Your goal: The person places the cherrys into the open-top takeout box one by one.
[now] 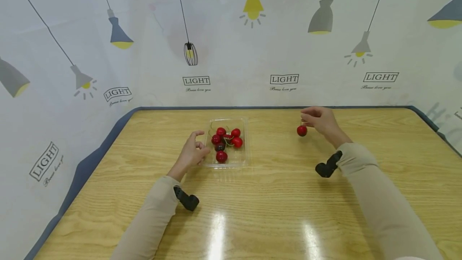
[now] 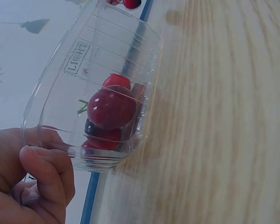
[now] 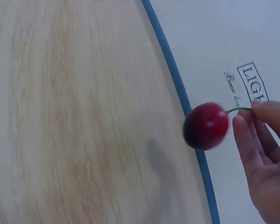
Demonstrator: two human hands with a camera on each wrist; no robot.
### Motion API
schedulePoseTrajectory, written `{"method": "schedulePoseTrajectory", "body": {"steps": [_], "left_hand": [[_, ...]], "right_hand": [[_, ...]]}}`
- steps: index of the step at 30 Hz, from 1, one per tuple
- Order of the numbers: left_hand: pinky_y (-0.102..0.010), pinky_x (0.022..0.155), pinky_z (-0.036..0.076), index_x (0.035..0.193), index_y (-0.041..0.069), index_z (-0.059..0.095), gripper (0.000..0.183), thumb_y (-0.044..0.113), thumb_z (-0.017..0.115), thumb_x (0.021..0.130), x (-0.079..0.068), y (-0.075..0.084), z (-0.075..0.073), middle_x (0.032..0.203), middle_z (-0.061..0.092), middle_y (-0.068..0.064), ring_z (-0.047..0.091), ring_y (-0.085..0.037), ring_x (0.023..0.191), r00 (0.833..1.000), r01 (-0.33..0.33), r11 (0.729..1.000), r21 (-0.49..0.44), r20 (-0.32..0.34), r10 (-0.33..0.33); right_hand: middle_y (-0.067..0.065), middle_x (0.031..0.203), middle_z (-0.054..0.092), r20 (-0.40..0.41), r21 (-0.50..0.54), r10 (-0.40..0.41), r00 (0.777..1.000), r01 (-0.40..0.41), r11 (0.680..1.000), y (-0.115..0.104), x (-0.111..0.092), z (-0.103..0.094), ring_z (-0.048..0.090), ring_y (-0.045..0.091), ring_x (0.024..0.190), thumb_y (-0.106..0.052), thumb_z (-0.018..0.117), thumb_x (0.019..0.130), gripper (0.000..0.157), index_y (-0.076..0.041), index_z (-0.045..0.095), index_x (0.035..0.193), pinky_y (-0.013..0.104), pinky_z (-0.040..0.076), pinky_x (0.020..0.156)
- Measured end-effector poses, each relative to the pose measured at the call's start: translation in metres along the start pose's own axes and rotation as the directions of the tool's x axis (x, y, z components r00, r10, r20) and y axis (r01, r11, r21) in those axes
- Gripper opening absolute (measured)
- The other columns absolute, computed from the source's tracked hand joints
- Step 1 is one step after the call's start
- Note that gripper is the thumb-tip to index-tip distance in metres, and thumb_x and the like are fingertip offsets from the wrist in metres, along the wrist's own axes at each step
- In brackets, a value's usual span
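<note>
A clear plastic box (image 1: 247,143) stands on the table, with several red cherries (image 1: 221,156) inside, one much darker; some have green stems. My left hand (image 1: 191,152) is at the box's left side and holds its edge with bent fingers. In the left wrist view, part of that hand (image 2: 42,172) shows through the clear wall. Off to the right, my right hand (image 1: 320,122) pinches a single cherry (image 1: 302,131) by its stem. The right wrist view shows this cherry (image 3: 206,126) hanging above the table, its thin green stem between thumb and fingertips.
The wooden table (image 1: 267,196) has a dark blue edge (image 1: 223,108) at the back. Behind it hangs a white cloth (image 1: 231,55) printed with lamps. Black wrist devices (image 1: 328,165) sit at both sleeves.
</note>
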State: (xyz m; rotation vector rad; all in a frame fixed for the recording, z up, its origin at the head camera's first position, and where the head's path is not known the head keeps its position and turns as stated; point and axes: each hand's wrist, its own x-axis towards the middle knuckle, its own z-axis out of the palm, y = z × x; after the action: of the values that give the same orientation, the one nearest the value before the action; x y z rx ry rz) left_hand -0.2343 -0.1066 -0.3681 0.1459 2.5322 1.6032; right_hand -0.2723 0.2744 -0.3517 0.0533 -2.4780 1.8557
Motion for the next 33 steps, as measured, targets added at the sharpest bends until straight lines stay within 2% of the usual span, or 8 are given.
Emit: {"method": "schedulePoseTrajectory", "body": {"steps": [5,15,25,33], "left_hand": [[-0.021,0.037,0.031,0.134,0.003,0.025,0.062,-0.002,0.051,0.078,0.0,-0.001,0.001,0.062,0.043,-0.002,0.037,-0.009,0.04,1.0,0.004,1.0,0.01,-0.004,-0.004],[-0.021,0.036,0.031,0.135,0.003,0.024,0.062,-0.002,0.051,0.079,0.0,0.001,0.001,0.063,0.043,-0.002,0.037,-0.01,0.04,1.0,0.001,1.0,-0.003,0.002,-0.001],[-0.022,0.037,0.032,0.135,0.004,0.024,0.061,0.0,0.052,0.081,-0.001,0.0,0.001,0.063,0.043,-0.002,0.037,-0.01,0.04,1.0,0.005,1.0,0.005,0.003,-0.005],[-0.022,0.037,0.031,0.135,0.004,0.023,0.061,-0.001,0.051,0.081,-0.001,0.001,0.0,0.063,0.043,-0.002,0.037,-0.01,0.04,1.0,0.002,1.0,-0.001,0.009,-0.002]], "right_hand": [[-0.001,0.085,0.056,0.03,0.022,-0.02,0.999,0.02,1.0,-0.007,0.0,0.01,0.059,0.006,0.075,-0.011,0.057,0.085,0.033,0.008,0.05,0.111,0.023,0.049,0.072],[-0.001,0.084,0.057,0.074,-0.024,-0.068,0.995,0.07,0.997,-0.027,-0.003,0.029,0.058,0.007,0.075,-0.015,0.059,0.084,0.032,0.007,0.053,0.107,0.021,0.049,0.07],[0.001,0.081,0.058,0.135,0.015,-0.132,0.982,0.131,0.991,-0.045,-0.008,0.051,0.059,0.01,0.075,-0.012,0.062,0.082,0.024,0.007,0.054,0.096,0.025,0.05,0.071],[0.008,0.085,0.059,0.208,-0.058,-0.172,0.963,0.188,0.98,-0.055,-0.01,0.072,0.057,0.014,0.075,-0.014,0.062,0.082,0.022,0.004,0.057,0.093,0.026,0.048,0.069]]}}
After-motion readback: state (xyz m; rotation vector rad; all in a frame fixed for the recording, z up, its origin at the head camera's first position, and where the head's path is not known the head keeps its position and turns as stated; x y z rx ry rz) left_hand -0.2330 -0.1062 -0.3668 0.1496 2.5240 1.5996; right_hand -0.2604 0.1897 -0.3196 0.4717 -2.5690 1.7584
